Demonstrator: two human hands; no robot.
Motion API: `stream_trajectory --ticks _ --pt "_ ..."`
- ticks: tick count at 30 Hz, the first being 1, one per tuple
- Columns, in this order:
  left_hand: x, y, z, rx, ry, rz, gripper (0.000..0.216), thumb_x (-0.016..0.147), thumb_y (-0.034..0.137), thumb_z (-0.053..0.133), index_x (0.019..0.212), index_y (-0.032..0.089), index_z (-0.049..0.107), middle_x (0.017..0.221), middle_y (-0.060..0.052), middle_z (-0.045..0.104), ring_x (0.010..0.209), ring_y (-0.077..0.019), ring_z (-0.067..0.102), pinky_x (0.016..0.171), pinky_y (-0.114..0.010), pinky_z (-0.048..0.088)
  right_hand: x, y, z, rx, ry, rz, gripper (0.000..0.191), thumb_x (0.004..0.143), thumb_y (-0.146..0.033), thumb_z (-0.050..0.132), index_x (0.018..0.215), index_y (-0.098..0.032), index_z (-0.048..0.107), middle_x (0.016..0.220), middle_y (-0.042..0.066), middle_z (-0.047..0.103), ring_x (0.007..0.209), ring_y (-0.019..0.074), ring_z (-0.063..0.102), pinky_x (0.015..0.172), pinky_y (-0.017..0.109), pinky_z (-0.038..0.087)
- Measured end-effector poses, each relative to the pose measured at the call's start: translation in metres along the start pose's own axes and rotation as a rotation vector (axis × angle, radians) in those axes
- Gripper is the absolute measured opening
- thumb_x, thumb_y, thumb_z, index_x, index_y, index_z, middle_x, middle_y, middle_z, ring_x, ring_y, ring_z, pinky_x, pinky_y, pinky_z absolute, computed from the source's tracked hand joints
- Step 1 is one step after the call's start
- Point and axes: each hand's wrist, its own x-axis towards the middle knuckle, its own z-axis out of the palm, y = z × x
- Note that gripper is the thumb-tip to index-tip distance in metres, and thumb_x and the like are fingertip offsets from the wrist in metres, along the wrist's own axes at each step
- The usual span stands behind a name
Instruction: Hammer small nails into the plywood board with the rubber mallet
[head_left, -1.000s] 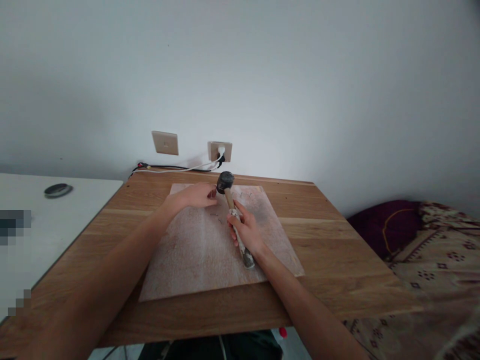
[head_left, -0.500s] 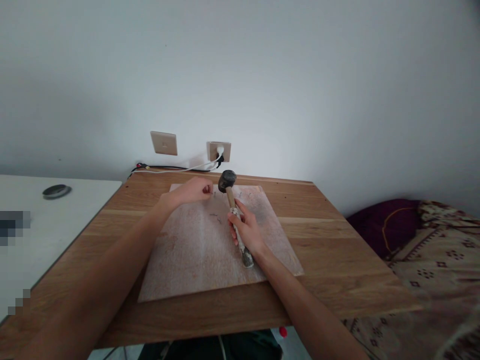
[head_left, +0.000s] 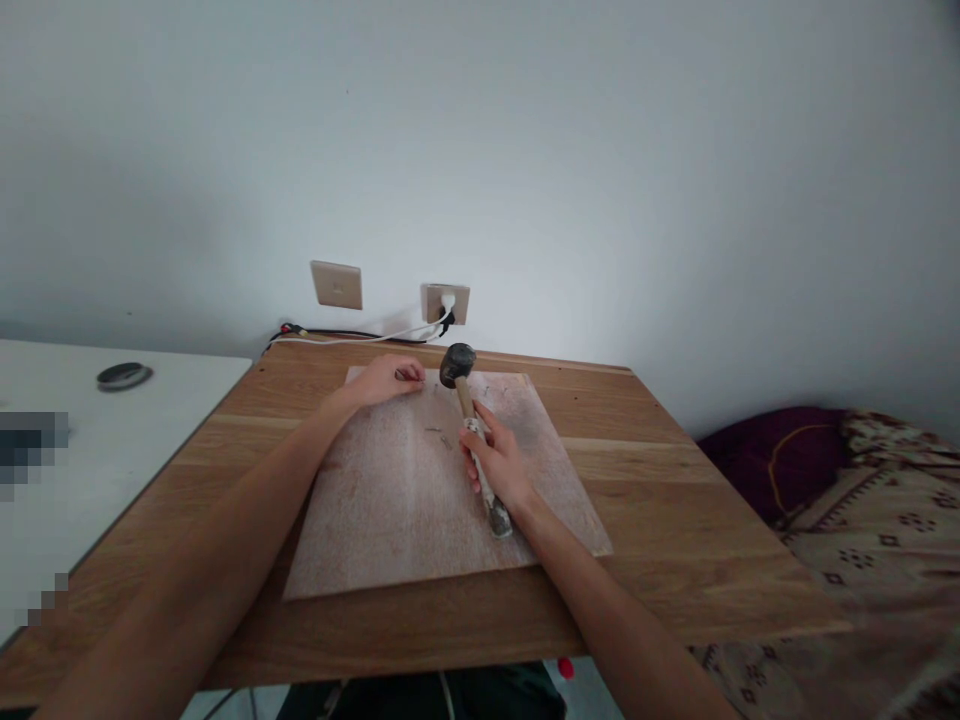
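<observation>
My right hand [head_left: 495, 460] is wrapped round the handle of a mallet [head_left: 486, 485] with a black head and a worn, white-marked wooden grip. The mallet head [head_left: 456, 366] points away from me, over the far part of a thin reddish-grey board [head_left: 375, 520]. Left of the head, my left hand [head_left: 391, 380] is closed in a pinch at the board's far edge. What its fingertips hold is too small to make out. Loose nails [head_left: 433, 430] lie mid-board, left of my right hand. Small nails [head_left: 486, 389] seem to stand near the far edge.
The board lies on a wooden table [head_left: 675, 540] against a white wall. Behind it, a socket [head_left: 445, 303] holds plugs, with cables [head_left: 352, 338] along the table's back edge. A white table [head_left: 180, 400] at left bears a dark round object [head_left: 124, 376]. Patterned fabric [head_left: 847, 550] lies at right.
The view has shifted slightly, so everything sits a little further right. My left fingers have moved slightly in their pinch. My right hand keeps its grip on the mallet.
</observation>
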Motion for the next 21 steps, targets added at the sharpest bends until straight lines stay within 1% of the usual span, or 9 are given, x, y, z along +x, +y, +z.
stream_trajectory --ticks 5,10,16,21 --pt "-0.0009 0.003 -0.001 -0.029 -0.012 0.016 0.019 0.081 0.036 0.075 0.087 0.019 0.073 0.083 -0.003 0.076 0.077 -0.0171 0.067 0.08 -0.03 0.053 -0.0002 -0.0012 0.0 -0.007 -0.002 0.003 0.07 0.083 -0.043 0.066 0.147 -0.017 0.053 0.065 -0.01 0.053 0.037 0.0081 0.045 0.03 0.02 0.04" --pt "-0.0016 0.004 -0.001 -0.046 -0.02 0.021 0.02 0.081 0.037 0.074 0.087 0.018 0.073 0.082 -0.003 0.076 0.076 -0.017 0.067 0.078 -0.03 0.053 0.0 0.0005 -0.0003 -0.002 -0.013 0.004 0.066 0.083 -0.045 0.066 0.143 -0.018 0.056 0.063 -0.011 0.052 0.038 0.0082 0.046 0.03 0.019 0.039" --pt "-0.0006 0.0061 -0.0005 -0.051 -0.036 0.03 0.015 0.081 0.032 0.073 0.086 0.018 0.074 0.083 -0.003 0.076 0.076 -0.0171 0.068 0.079 -0.03 0.053 0.0 0.001 0.0003 0.004 0.008 0.009 0.075 0.083 -0.043 0.066 0.151 -0.017 0.05 0.064 -0.011 0.053 0.037 0.0081 0.045 0.029 0.019 0.039" --pt "-0.0011 0.0042 0.0026 -0.061 -0.032 0.038 0.014 0.081 0.031 0.072 0.086 0.019 0.073 0.082 -0.003 0.076 0.077 -0.0178 0.069 0.079 -0.031 0.053 -0.0008 -0.0019 0.0003 -0.012 -0.005 0.018 0.076 0.083 -0.043 0.065 0.152 -0.017 0.049 0.064 -0.011 0.053 0.037 0.0082 0.045 0.03 0.019 0.04"
